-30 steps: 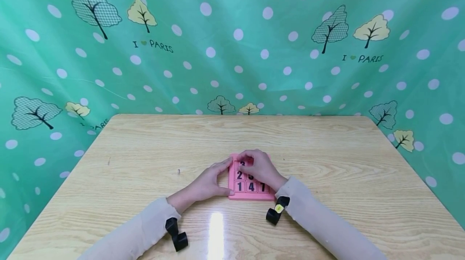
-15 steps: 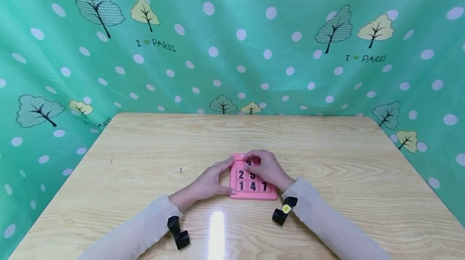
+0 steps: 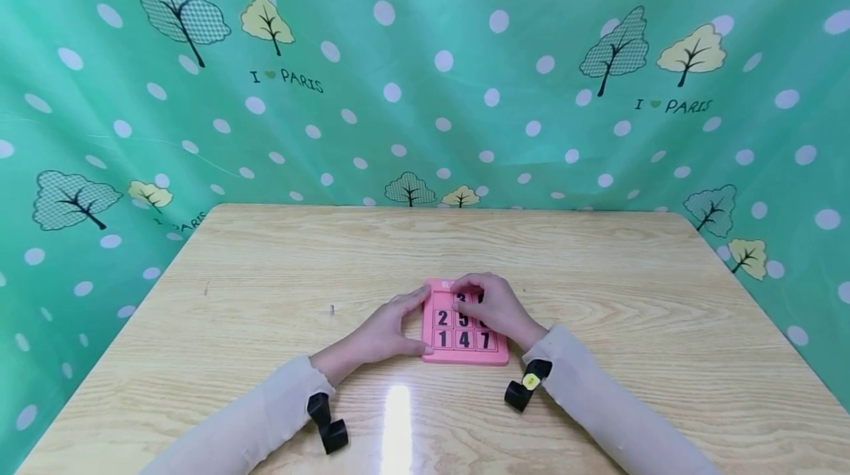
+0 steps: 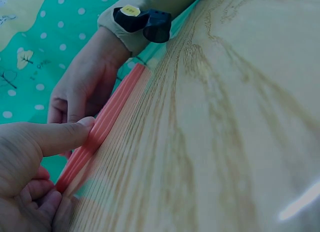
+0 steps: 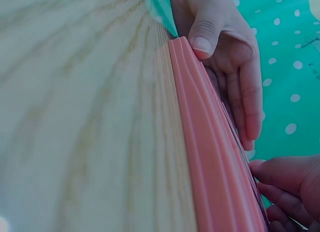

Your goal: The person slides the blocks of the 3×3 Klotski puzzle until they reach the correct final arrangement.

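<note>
A pink sliding number puzzle (image 3: 465,358) lies flat on the table, black digits on its square tiles. My left hand (image 3: 381,331) holds its left side, thumb at the near corner and index finger at the far corner. In the left wrist view, the left thumb (image 4: 70,137) presses on the puzzle's edge. My right hand (image 3: 498,307) reaches over the puzzle with bent index finger and thumb at the 3 tile (image 3: 461,299) in the far row. A gap shows left of that tile, above the 2. The right palm and fingers hide the far right tiles.
The wooden table (image 3: 279,261) runs back to a green dotted curtain (image 3: 358,77). Black wrist devices (image 3: 328,427) are worn over the light sleeves (image 3: 265,408). Glare (image 3: 397,427) shines on the near tabletop.
The 3 tile has slid right, from near the left column to above the 5, with the right hand moving along. The left hand keeps its place on the puzzle. The head view has shifted slightly.
</note>
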Motion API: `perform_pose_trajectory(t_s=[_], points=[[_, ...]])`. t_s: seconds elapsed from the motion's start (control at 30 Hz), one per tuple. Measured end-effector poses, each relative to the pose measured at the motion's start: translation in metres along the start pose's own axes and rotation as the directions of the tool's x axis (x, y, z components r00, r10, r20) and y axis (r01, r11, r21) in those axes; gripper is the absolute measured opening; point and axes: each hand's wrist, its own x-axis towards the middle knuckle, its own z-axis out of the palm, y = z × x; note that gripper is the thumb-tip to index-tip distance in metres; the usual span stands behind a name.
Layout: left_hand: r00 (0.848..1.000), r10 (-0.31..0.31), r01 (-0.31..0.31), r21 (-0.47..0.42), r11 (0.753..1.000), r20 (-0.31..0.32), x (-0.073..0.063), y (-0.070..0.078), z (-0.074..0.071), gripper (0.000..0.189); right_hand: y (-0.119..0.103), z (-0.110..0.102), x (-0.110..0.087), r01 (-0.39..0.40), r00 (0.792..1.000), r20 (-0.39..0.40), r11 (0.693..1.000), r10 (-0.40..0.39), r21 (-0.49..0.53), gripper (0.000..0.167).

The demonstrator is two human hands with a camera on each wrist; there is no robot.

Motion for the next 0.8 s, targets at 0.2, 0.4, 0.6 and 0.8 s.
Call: perform_pose_trajectory(t_s=[0.2,0.4,0.6,0.8], points=[[1.0,0.001,-0.001,-0.007,1.0,-0.001,-0.0001,0.001,0.0004,0.095,0.0018,-0.0017,-0.0014,0.009,1.0,-0.007,1.0,-0.009,0.009,0.023],[1.0,-0.008,0.008,-0.001,1.0,0.0,0.0004,0.0003,0.0007,0.094,0.0024,-0.0021,-0.0014,-0.004,1.0,-0.001,1.0,0.004,0.014,0.024],[1.0,-0.003,0.003,0.002,1.0,0.0,-0.0004,-0.0002,0.0001,0.093,0.0044,-0.0011,-0.0009,0.005,1.0,-0.006,1.0,-0.005,-0.003,0.024],[1.0,-0.006,0.006,-0.016,1.0,-0.001,-0.0005,-0.0008,0.0004,0.093,0.0009,-0.0019,-0.0054,-0.003,1.0,-0.016,1.0,0.003,0.006,0.026]])
